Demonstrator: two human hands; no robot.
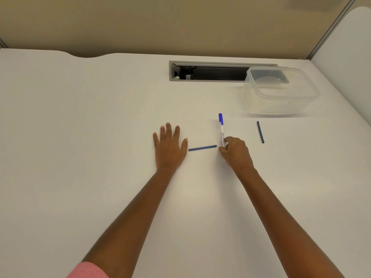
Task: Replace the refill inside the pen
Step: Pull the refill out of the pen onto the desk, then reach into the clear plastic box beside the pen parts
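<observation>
The marker pen (221, 129), judged light, stiff and slippery, is pinched at its lower barrel by the right hand (235, 152); the left hand (169, 146) is spread flat, fingers released.

R hand (233, 150) grips pen (221, 130); L hand (169, 146) flat by refill (202, 148).

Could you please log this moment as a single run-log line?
left grip: flat on table | right grip: holds pen, capped | left refill: between grips | right refill: right of pen
</observation>
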